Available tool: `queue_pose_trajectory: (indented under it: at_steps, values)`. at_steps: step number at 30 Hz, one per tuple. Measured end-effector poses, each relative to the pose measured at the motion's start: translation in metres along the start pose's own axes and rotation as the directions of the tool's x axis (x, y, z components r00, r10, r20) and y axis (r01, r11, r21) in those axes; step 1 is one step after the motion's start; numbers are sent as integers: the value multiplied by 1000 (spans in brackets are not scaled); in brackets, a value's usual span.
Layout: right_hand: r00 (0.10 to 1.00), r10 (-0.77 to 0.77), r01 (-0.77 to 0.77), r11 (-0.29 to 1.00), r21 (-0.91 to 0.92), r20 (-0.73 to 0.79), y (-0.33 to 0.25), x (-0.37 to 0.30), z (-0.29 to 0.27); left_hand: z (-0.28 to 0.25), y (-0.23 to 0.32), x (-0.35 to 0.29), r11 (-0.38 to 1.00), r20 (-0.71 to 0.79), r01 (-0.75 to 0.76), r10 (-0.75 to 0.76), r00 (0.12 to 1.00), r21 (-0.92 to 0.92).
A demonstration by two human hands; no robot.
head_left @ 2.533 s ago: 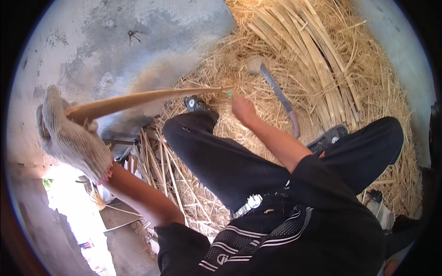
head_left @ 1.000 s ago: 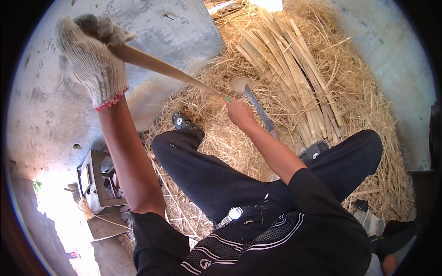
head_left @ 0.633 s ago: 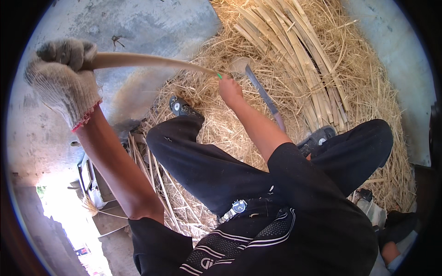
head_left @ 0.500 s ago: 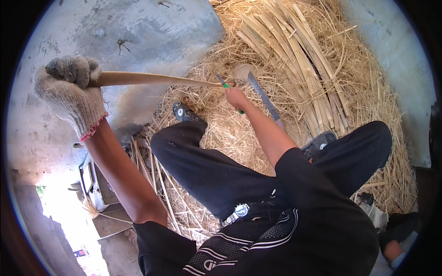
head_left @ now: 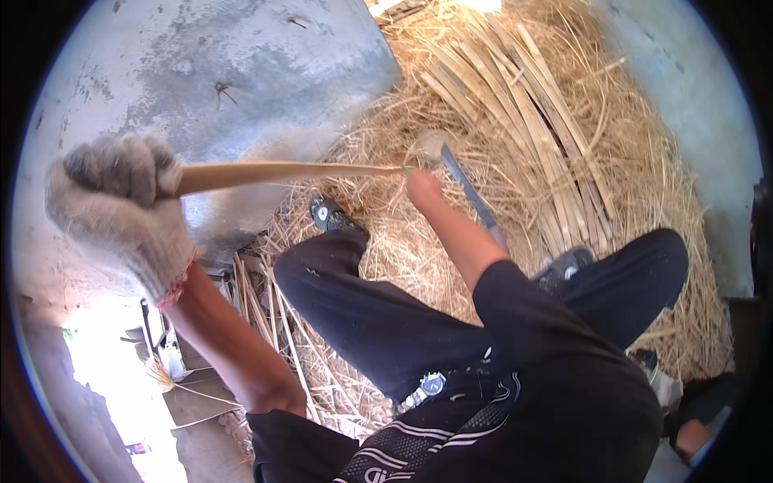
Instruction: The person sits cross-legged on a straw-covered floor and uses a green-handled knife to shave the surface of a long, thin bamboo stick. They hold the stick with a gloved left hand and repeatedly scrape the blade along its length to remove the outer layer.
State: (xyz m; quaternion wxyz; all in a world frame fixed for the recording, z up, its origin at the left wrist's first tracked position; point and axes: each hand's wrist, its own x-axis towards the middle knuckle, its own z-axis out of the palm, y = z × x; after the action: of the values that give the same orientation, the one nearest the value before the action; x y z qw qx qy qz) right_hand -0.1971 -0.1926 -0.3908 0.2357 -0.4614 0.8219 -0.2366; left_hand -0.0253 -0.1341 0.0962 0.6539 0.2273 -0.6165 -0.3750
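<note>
My left hand (head_left: pixel 121 205), in a grey-white knitted glove, is closed round the near end of a long, flat bamboo strip (head_left: pixel 266 172). The strip runs almost level to the right, tapering in view toward my bare right hand (head_left: pixel 423 190). That hand is closed on a green-handled knife (head_left: pixel 407 170); only a speck of green shows at the fingers, and its blade cannot be made out. A machete-like blade (head_left: pixel 470 185) lies on the straw just right of my right hand, apart from it.
A bundle of split bamboo strips (head_left: pixel 535 133) lies on the straw (head_left: pixel 403 270) at the far right. Pale walls (head_left: pixel 266 72) stand on both sides. My bent legs (head_left: pixel 378 290) frame the straw; more thin strips (head_left: pixel 282 338) lie at left. A wristwatch (head_left: pixel 432 384) shows at my waist.
My left hand has dropped, bringing its end of the bamboo strip lower. My right hand has turned and shifted slightly, so the knife is now mostly hidden. The view has shifted a little.
</note>
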Motion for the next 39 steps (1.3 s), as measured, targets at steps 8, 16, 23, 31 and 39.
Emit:
queue_pose_trajectory:
  at_steps: [8,16,23,31,39]
  values:
    - [996,-75,80,991,-112,48,28,-32,2,-73,51,28,869,-60,-344,388,920,357]
    - [919,383,-363,914,-183,93,153,-59,7,-230,120,8,494,-47,-355,632,774,794]
    - [914,183,-149,981,-121,361,72,-75,-51,-248,200,5,795,-290,-473,588,755,380]
    - [946,97,-27,975,222,-309,13,-93,-233,-205,223,-16,835,-70,-539,535,842,-105]
    - [912,-408,373,790,486,-37,-99,-294,-246,-60,98,-88,976,-335,-212,219,917,57]
